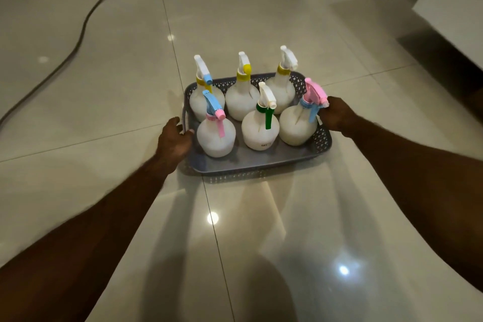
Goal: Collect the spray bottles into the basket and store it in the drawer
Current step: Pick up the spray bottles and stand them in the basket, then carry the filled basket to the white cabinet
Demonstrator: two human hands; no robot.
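A grey lattice basket sits on the glossy tiled floor. Several white spray bottles stand upright inside it in two rows. The front row has a bottle with a blue and pink head, one with a green trigger and one with a pink and blue head. My left hand grips the basket's left rim. My right hand holds the right rim, its fingers hidden behind the basket wall.
A dark cable snakes across the floor at the left. A white cabinet or drawer front juts in at the upper right, with dark shadow beneath it. Light-coloured tiles stretch between me and the basket.
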